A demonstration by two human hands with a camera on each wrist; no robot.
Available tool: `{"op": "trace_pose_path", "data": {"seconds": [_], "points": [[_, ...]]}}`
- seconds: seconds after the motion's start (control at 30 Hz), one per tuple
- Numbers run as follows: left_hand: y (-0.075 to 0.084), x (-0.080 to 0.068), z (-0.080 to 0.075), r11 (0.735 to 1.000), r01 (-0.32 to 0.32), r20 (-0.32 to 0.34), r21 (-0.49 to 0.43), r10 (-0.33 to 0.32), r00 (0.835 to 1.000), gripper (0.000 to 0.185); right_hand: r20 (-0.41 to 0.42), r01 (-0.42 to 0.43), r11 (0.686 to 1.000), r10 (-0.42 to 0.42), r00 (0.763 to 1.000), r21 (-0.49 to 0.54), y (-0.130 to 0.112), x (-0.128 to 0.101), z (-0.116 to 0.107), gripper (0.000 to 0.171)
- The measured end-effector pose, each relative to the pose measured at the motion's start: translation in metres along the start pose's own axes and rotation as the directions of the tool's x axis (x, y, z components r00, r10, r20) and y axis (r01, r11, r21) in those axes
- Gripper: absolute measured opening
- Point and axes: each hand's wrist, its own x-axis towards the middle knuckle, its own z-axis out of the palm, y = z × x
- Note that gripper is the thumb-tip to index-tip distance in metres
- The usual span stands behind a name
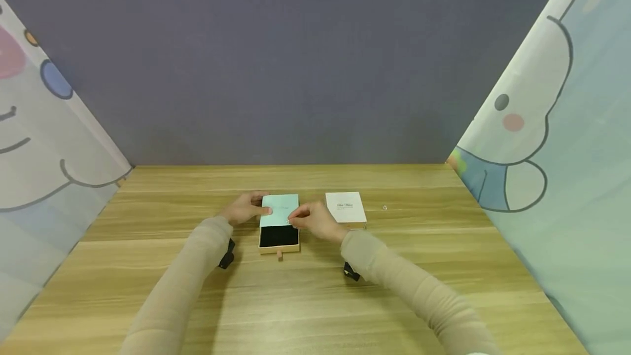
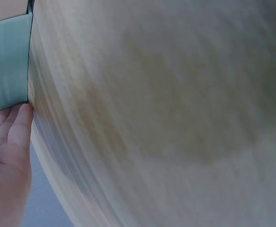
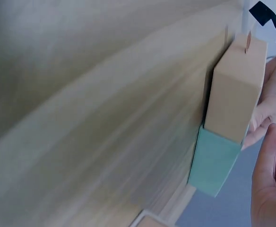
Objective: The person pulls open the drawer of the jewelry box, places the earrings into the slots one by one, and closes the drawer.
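Hands steady a light, stiff mint-green cardboard sleeve (image 1: pixel 279 209) at counter (image 1: pixel 296 300) centre, its tan drawer (image 1: pixel 279 239) slid toward six o'clock: left hand (image 1: pixel 245 208) flat-fingered at nine o'clock, right hand (image 1: pixel 315 220) pinching something tiny, seemingly a ring, at three o'clock.

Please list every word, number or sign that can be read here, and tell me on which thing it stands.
White box: a short dark script line with smaller print beneath, too small and blurred to read.
Mint sleeve of the drawer box: faint marks, unreadable.
Nothing else bears text.
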Motion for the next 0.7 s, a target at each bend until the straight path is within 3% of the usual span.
{"op": "trace_pose_path", "data": {"seconds": [0.1, 0.7], "points": [[0.001, -0.001, 0.000, 1.000, 0.004, 0.003, 0.003, -0.004, 1.000, 0.070, 0.008, -0.002, 1.000, 0.002, 1.000, 0.003, 0.002, 0.002, 0.007, 0.016], [0.005, -0.001, -0.001, 1.000, 0.015, 0.006, -0.008, -0.015, 1.000, 0.069, 0.036, -0.029, 0.979, 0.037, 0.999, -0.204, -0.005, 0.008, 0.032, 0.009]]}}
